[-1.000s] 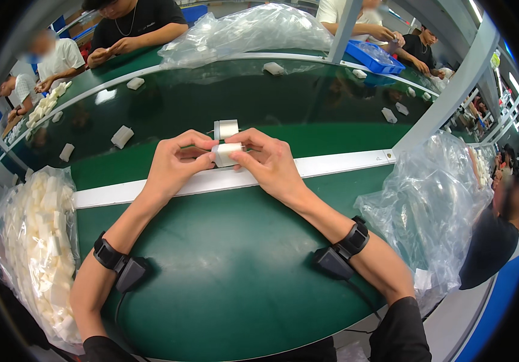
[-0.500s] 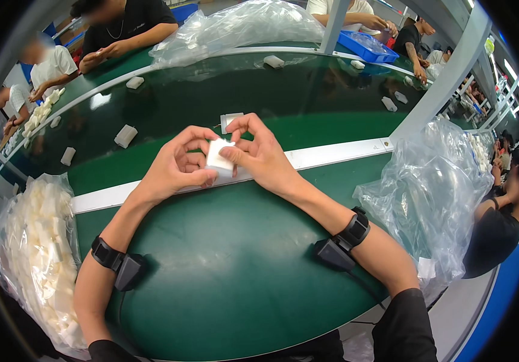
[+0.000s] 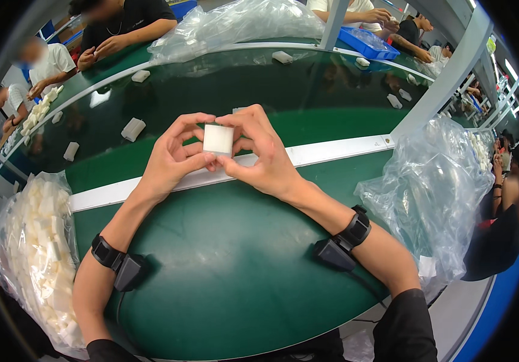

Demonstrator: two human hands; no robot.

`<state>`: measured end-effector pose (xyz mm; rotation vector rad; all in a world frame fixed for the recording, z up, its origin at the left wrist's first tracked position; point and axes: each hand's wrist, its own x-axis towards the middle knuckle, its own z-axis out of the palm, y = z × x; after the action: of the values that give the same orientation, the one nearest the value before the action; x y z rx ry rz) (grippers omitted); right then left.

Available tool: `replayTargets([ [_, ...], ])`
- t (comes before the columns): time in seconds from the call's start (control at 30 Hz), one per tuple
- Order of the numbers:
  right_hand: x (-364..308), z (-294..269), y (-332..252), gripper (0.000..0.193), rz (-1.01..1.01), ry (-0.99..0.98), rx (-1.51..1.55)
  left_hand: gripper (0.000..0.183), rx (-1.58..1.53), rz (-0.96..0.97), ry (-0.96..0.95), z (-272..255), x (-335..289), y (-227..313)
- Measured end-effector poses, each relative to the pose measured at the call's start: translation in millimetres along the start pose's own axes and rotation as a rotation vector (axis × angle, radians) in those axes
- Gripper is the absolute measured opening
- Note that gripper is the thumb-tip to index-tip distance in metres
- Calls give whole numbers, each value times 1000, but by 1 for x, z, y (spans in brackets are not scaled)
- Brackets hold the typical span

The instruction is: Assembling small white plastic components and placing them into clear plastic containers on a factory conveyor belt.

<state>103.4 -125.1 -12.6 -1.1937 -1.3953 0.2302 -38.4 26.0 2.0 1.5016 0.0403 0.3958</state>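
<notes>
Big dark green work table [image 3: 223, 283] with a white strip [image 3: 332, 151] across it, a clear plastic bag of white foam pieces [image 3: 36, 253] on the left edge and a crumpled empty-looking clear bag [image 3: 434, 193] on the right. Left hand [image 3: 169, 160] and right hand [image 3: 265, 157] are both curled in (fingertips pinching, not fists) around one small white square block [image 3: 218, 139], held just above the strip.

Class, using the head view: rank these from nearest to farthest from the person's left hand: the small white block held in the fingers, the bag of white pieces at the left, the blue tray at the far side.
1. small white block, touching the left hand, centre.
2. bag of white pieces, near left edge.
3. blue tray, far right, across the belt.
</notes>
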Motion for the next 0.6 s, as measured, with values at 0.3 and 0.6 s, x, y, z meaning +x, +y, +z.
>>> replayTargets([
  [0.3, -1, -1, -4, 57, -25, 19, -58, 72, 61, -25, 19, -1, -1, 3],
  [0.6, 0, -4, 5, 63, -53, -48, -195, 60, 13, 61, 61, -2, 2, -7],
])
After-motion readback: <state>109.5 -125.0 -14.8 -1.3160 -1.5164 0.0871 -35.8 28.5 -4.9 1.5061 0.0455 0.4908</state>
